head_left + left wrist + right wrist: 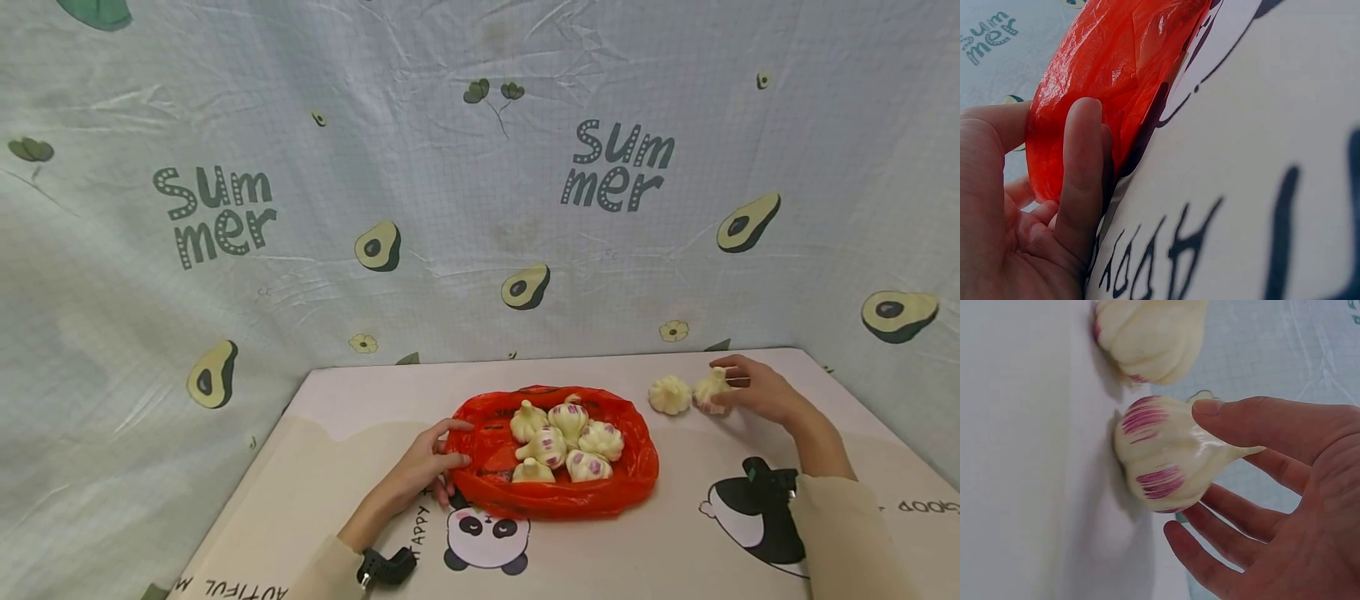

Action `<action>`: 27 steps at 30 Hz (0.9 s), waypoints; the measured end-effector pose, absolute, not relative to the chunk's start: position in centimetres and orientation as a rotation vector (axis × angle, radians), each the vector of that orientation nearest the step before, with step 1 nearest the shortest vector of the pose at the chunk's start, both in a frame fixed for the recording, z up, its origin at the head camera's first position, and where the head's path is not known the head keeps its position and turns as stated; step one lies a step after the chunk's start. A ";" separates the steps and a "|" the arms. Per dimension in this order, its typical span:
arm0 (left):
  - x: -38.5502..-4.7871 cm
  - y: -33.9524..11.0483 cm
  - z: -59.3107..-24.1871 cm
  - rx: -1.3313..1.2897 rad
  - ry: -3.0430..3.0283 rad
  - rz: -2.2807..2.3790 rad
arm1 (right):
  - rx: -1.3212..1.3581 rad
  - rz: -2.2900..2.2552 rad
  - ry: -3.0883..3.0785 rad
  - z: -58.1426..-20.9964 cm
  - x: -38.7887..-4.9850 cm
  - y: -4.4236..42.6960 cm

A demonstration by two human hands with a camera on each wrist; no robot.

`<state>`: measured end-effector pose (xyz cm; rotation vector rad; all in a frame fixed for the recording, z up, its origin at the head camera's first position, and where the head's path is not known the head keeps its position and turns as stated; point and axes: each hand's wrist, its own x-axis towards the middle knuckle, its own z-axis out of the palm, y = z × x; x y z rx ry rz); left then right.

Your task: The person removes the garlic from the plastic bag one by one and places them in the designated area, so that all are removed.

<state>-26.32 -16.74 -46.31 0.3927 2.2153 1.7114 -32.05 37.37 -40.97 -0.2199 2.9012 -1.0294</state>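
A red plastic bag (555,502) with its rim rolled down stands on the table, several cream garlic bulbs (568,423) with purple marks inside it. My left hand (416,467) holds the bag's left edge, with fingers on both sides of the red plastic (1116,69) in the left wrist view. At the table's far right, my right hand (765,392) has its thumb and fingers around a garlic bulb (1160,456), stem toward the palm. Beside it on the left sits another garlic bulb (670,395), apart from the hand.
The table (360,400) carries a light cover with a printed panda (487,540) and lettering. A pale curtain (435,167) printed with avocados hangs behind the table and at its sides. Dark wrist straps (386,567) are on both arms.
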 end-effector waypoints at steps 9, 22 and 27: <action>-26.3 -16.7 -46.3 0.383 2.201 1.728 | -0.250 -0.934 2.999 -38.7 -31.7 36.5; -26.2 -16.7 -46.3 0.383 2.200 1.721 | -0.390 -0.929 3.069 -36.1 -30.7 34.2; -26.4 -16.7 -46.3 0.374 2.198 1.727 | -0.441 -0.931 3.091 -35.2 -30.3 32.7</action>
